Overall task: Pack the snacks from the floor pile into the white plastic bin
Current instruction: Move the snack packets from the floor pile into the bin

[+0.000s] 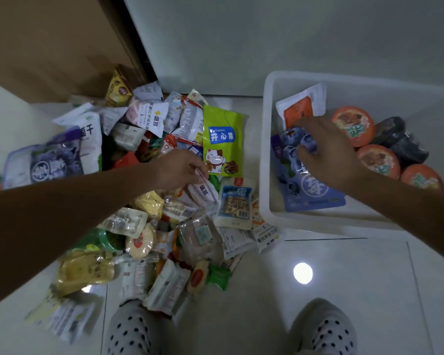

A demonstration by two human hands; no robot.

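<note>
A pile of snack packets point(149, 201) covers the floor at left and centre. The white plastic bin point(265, 160) stands on the right. In it lies a purple blueberry bag point(310, 193), with my right hand point(328, 155) over its upper part, fingers curled down onto it. My left hand point(177, 170) reaches into the pile and pinches the top edge of a small white packet point(204, 192). A green pistachio bag point(222, 142) with a cat picture lies just beyond that hand.
The bin also holds three orange-lidded cups point(354, 125), dark round tubs point(395, 137) and a white-and-orange packet point(299, 108). A brown cardboard panel point(49, 47) leans at back left, a white wall behind. My two spotted slippers point(323, 329) stand on the tile floor.
</note>
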